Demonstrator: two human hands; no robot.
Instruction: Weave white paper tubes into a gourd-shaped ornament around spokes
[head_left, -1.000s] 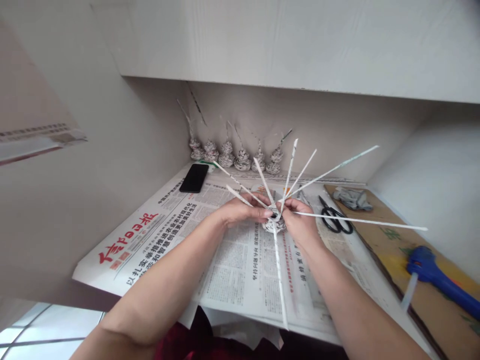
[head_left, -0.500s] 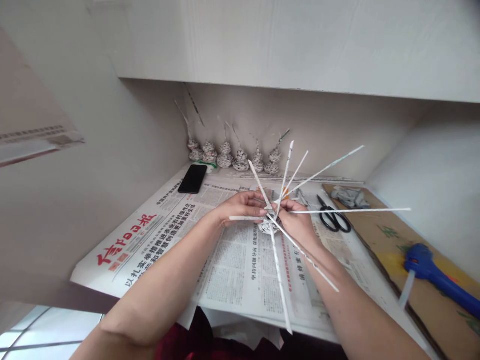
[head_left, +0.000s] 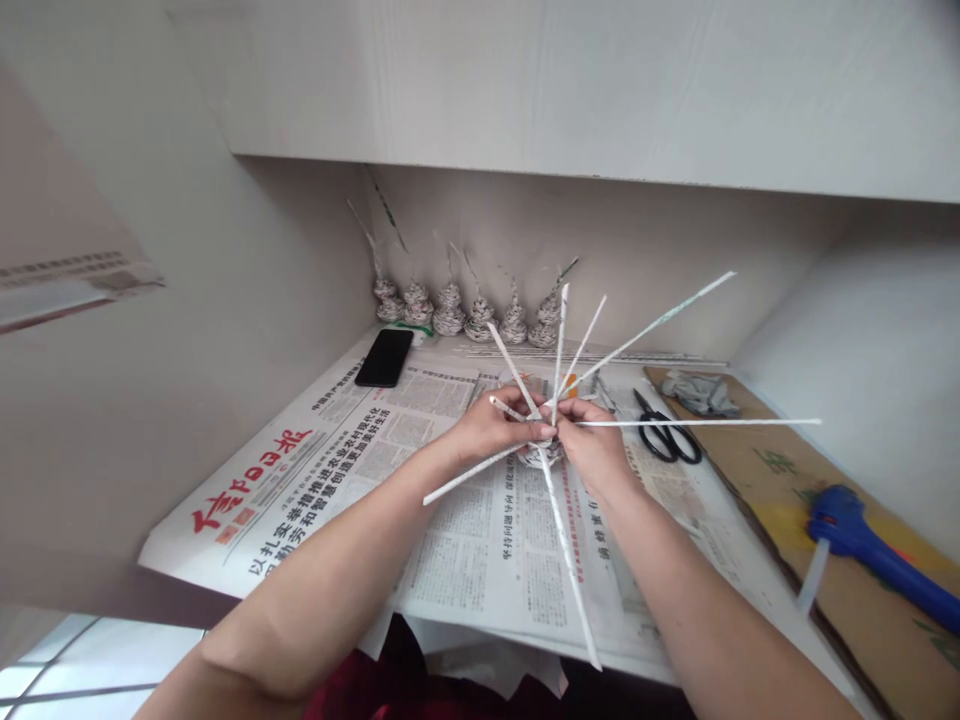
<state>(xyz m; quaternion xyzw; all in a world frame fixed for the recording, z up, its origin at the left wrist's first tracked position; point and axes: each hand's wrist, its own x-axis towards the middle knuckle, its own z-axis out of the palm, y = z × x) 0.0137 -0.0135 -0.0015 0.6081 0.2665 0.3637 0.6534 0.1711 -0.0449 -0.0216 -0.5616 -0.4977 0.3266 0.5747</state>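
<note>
A small woven piece of rolled newspaper (head_left: 541, 456) is between my hands, above the newspaper sheets (head_left: 465, 540). Several thin rolled paper sticks (head_left: 571, 560) fan out from it in all directions. My left hand (head_left: 504, 422) grips it from the left, its thumb and fingers pressed at the centre where the sticks meet. From the other side my right hand (head_left: 592, 435) pinches the same spot, beside a long stick (head_left: 705, 422) pointing right. The fingertips hide much of the weave.
Several woven paper gourds (head_left: 450, 310) stand along the back wall. A black phone (head_left: 384, 358) lies at left. On the right are black scissors (head_left: 664, 435), a crumpled cloth (head_left: 701, 393) and a blue glue gun (head_left: 847, 525) on cardboard (head_left: 750, 480). A white panel (head_left: 585, 90) overhangs the back.
The stick that lay towards the lower right is no longer there. One stick now points to the lower left, and a short one shows above my left hand. My left fingers have shifted slightly right.
</note>
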